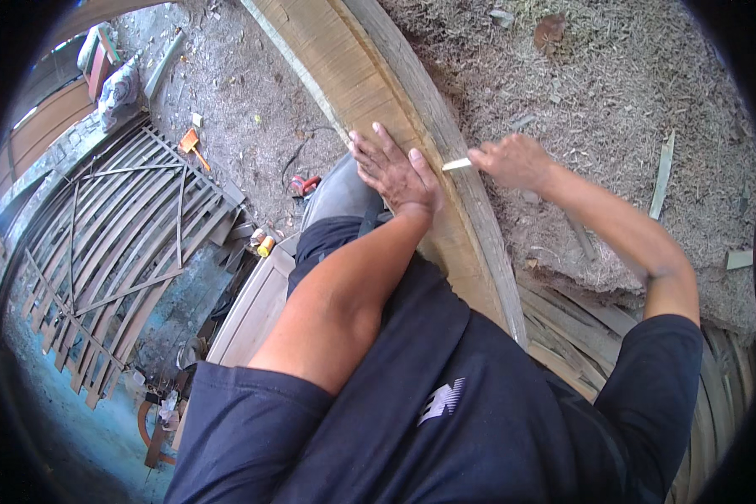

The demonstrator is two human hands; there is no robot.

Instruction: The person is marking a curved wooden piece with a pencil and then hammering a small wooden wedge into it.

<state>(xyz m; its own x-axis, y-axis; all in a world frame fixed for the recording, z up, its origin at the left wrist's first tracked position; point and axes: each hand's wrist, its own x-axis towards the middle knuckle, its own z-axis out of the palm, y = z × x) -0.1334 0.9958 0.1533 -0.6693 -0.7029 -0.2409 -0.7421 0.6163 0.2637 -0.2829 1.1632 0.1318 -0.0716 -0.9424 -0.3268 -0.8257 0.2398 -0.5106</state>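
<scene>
A wide, thick wooden board (344,76) with a bark-like grey edge (466,181) runs from the top of the view down to my waist. My left hand (395,175) lies flat on its face, fingers spread, holding nothing. On the board's right side, my right hand (512,161) is closed in a fist around a short pale flat strip (457,164). The strip's end points left and reaches the seam between the board's face and its grey edge. Most of the strip is hidden in the fist, so whether it is wood or a blade is unclear.
Sawdust and shavings (613,92) cover the ground at right, with a pale wood offcut (664,176). Long strips of wood (714,395) lie at lower right. To the left are a slatted wooden frame (126,252), an orange scoop (193,147) and a red tool (304,185).
</scene>
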